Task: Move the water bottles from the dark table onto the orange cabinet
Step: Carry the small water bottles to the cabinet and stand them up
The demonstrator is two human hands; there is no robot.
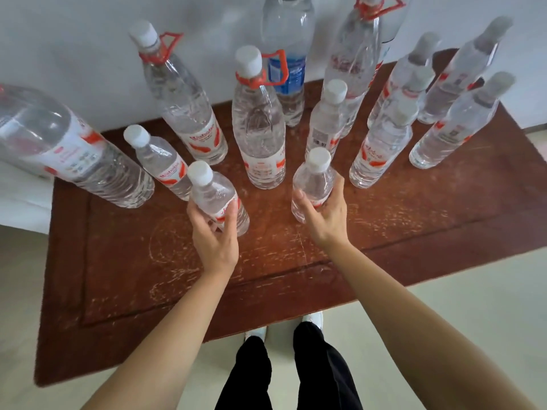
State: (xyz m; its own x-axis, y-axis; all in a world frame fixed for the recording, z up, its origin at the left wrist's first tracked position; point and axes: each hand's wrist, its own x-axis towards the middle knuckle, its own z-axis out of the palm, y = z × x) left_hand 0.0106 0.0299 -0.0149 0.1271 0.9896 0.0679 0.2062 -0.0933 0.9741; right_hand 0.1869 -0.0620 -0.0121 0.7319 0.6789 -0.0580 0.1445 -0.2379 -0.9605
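Fingers (229, 220) of the left hand (213, 241) wrap the left-centre bottle (211, 196); the right hand (325, 220) grips the right-centre bottle (313, 184).

Under my left grip (214, 238) the left small bottle (219, 196) is clear, glossy plastic with a matt white plastic cap and a thin printed film label. The right small bottle (313, 184) under my right grip (325, 220) looks the same. The surface (414, 220) looks like reddish-brown wood, dull and rough with pale scratches all over, while the tall bottles (257, 128) wear smooth red plastic neck rings (251, 80), and my trousers (319, 365) are matt black cloth.
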